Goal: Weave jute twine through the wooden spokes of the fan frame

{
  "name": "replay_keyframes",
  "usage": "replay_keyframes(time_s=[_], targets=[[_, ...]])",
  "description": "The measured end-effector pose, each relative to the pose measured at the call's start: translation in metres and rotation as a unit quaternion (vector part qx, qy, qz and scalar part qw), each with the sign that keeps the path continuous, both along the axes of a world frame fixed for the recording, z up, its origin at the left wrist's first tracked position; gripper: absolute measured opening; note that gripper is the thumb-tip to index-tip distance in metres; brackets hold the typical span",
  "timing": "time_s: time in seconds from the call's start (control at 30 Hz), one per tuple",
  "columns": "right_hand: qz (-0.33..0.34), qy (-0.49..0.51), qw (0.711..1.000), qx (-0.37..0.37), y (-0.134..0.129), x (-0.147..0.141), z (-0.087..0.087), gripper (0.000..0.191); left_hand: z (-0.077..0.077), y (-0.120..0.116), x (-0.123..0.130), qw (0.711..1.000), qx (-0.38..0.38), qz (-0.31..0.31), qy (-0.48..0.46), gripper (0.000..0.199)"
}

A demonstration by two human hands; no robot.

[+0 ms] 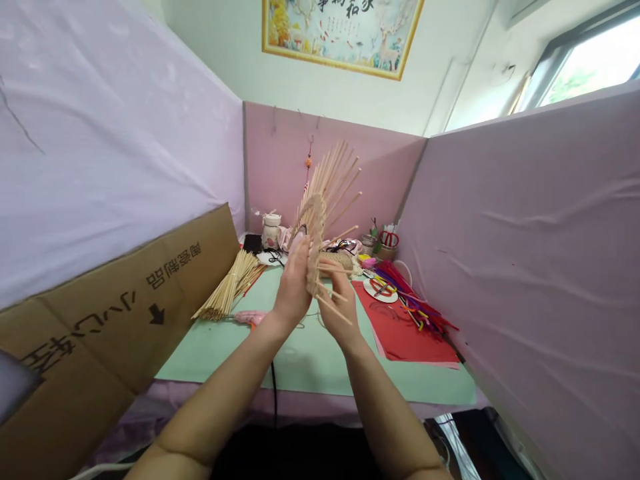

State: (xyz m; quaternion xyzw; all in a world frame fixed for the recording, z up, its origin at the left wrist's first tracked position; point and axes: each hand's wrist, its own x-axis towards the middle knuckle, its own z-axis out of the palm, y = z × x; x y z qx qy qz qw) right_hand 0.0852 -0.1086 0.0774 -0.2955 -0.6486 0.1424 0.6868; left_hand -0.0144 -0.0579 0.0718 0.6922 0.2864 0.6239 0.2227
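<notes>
Left hand (295,280): fingers pressed flat-ish against the near-left face of the piece, gripping it; some fingertips are hidden, so can't tell exactly how they curl.
Right hand (340,300): fingers bent and gripping the other side, right in among the lower sticks.
Woven stick piece (316,247): held up on edge between both hands, above the green tabletop (210,357), thin sticks fanning out of its band. My worry: squeeze too hard and a stick snaps or the band warps. The low sticks by the right hand could get bent or pulled loose too.
Black cable (274,393): hangs over the front edge. A forearm snagging it might drag stuff, imo.
Pink glue gun (250,317): lies just left of the hands; if it's hot, a careless wrist could get burned.
Cardboard (125,320): upside-down print, 陶瓷制品 and 小心 plus a cut-off bit, with a black arrow.
Framed picture (340,33): up on the wall, top cropped; I can make out 和 and probably 家.
</notes>
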Motion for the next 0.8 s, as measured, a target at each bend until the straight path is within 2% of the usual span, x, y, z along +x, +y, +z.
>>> replay_keyframes(time_s=[0.1, 0.23, 0.37, 0.47, 0.63, 0.8], targets=[[-0.01, 0.022, 0.999, -0.028, 0.005, 0.013, -0.007, 0.006, -0.007, 0.004, 0.01, 0.998, 0.025, 0.035, 0.049, 0.058], [0.041, 0.096, 0.99, -0.097, 0.01, 0.022, -0.012, 0.011, -0.01, 0.007, 0.019, 0.995, 0.014, 0.054, 0.082, 0.06], [0.145, 0.231, 0.946, -0.176, 0.018, 0.023, -0.011, 0.011, -0.005, 0.008, 0.019, 0.996, -0.001, 0.031, 0.081, 0.057], [0.193, 0.272, 0.923, -0.192, 0.022, 0.022, 0.0, 0.009, 0.002, 0.01, 0.016, 0.997, -0.008, -0.01, 0.078, 0.061], [0.225, 0.241, 0.925, -0.186, 0.02, 0.023, 0.02, 0.011, 0.009, 0.014, 0.014, 0.995, -0.032, -0.058, 0.079, 0.072], [0.204, 0.135, 0.955, -0.169, 0.015, 0.037, 0.019, 0.017, 0.009, 0.016, 0.017, 0.996, -0.009, -0.073, 0.057, 0.069]])
